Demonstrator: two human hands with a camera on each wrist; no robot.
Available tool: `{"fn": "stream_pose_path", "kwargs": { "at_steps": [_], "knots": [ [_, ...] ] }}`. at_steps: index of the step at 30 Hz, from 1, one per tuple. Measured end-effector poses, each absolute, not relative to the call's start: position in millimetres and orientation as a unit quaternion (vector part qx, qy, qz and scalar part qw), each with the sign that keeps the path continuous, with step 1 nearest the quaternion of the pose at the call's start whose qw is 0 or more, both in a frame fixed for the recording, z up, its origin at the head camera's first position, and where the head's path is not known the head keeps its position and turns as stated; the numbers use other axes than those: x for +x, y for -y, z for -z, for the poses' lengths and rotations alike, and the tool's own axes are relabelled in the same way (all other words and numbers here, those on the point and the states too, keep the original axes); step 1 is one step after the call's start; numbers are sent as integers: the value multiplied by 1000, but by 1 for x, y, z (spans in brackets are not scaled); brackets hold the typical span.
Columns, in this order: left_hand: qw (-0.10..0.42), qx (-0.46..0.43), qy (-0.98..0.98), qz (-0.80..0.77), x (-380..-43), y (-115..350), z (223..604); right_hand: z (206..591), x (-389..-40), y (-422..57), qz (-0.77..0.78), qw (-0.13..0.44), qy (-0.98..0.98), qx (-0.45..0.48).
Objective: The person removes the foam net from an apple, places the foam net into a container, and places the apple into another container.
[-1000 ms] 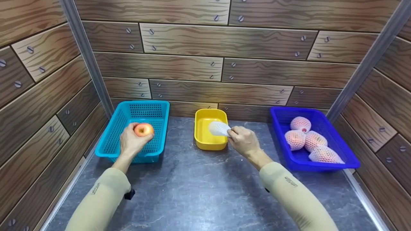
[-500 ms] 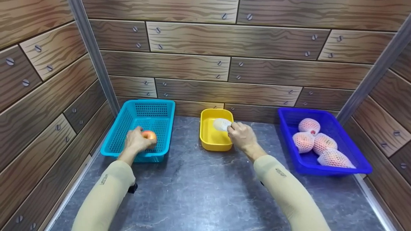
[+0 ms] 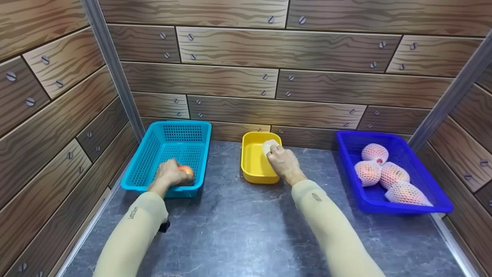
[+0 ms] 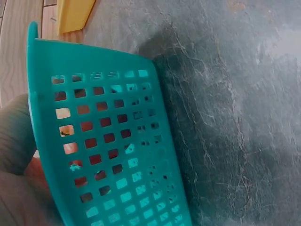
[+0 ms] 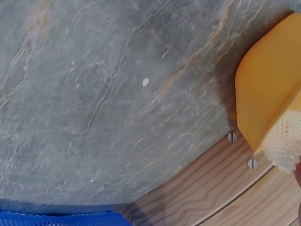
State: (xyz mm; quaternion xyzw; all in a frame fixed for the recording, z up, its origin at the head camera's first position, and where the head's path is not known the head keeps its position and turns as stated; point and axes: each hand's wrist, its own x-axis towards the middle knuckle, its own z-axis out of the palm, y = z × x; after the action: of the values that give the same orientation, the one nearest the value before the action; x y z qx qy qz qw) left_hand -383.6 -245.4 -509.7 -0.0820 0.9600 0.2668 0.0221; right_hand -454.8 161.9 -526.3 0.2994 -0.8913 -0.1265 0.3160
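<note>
My left hand (image 3: 169, 176) holds a red-yellow apple (image 3: 186, 171) down inside the teal basket (image 3: 129, 169), near its front wall. In the left wrist view, bits of the apple show through the holes of that wall. Over the right side of the yellow bin (image 3: 249, 175), my right hand (image 3: 283, 163) pinches a white foam fruit net (image 3: 270, 145). The right wrist view has the foam net (image 5: 283, 141) against the bin's rim, with only a sliver of the fingers visible.
A blue basket (image 3: 348, 190) at the right holds several apples (image 3: 394, 175) in foam nets. Wood-patterned walls (image 3: 230, 82) enclose the grey marbled table (image 3: 230, 231) at the back and sides.
My left hand has lowered the apple into the teal basket, toward its front right. My right hand has shifted slightly, and less of the foam net shows past its fingers.
</note>
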Motion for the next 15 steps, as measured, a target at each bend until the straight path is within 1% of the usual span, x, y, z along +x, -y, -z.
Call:
{"fn": "stream_pose_path", "kwargs": {
  "at_steps": [4, 9, 12, 15],
  "knots": [
    [42, -88, -962, -256, -385, 246, 513, 527, -458, -153, 86, 242, 930, 265],
    [63, -99, -959, -258, -385, 244, 514, 527, -466, -148, -2, 142, 970, 196],
    [74, -100, -957, -262, -385, 243, 512, 525, -471, -144, -36, 101, 981, 165],
    [76, -96, -955, -269, -385, 244, 512, 525, -475, -138, -55, 74, 984, 152]
  ]
}}
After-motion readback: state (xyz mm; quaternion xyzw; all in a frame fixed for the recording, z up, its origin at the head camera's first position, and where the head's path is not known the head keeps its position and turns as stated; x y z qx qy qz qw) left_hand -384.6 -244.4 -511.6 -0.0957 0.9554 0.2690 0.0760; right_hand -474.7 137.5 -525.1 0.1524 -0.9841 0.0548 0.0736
